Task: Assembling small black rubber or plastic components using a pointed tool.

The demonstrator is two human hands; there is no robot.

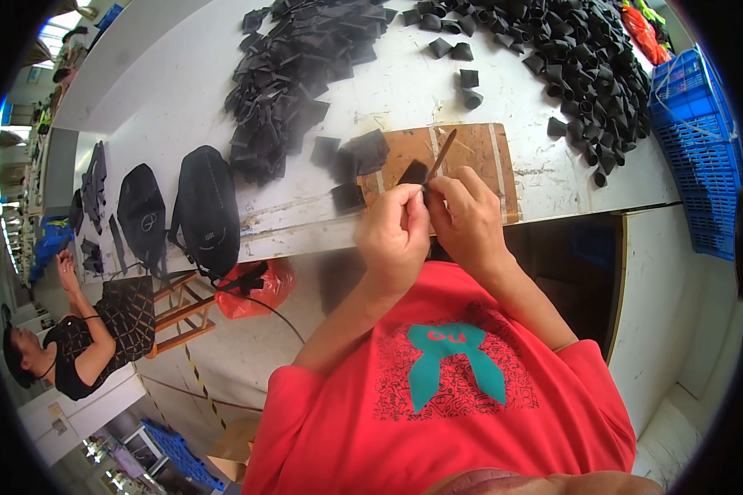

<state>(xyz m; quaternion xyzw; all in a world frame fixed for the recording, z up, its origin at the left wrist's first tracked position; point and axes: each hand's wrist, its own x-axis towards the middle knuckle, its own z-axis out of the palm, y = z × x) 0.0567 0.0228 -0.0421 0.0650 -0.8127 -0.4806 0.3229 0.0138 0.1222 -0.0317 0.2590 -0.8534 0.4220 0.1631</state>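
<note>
My two hands meet over the near edge of a brown board (pixel 491 157) on the white table, their fingertips almost touching. My left hand (pixel 395 235) is closed in a pinch at a small black fabric piece (pixel 414 172), which is partly hidden by the fingers. From the closed fingertips of my right hand (pixel 470 216) a thin brown stick (pixel 444 153) rises at a slant over the board; its lower end is hidden. Several flat black fabric squares (pixel 366 154) lie at the board's left edge, just beyond my left hand.
A heap of flat black pieces (pixel 305 62) covers the far left of the table. Black folded loops (pixel 590 78) are piled at the far right, by a blue crate (pixel 693 140). Two black pouches (pixel 206 206) lie left. Beyond them a person (pixel 82 338) sits near a wooden stool (pixel 182 318).
</note>
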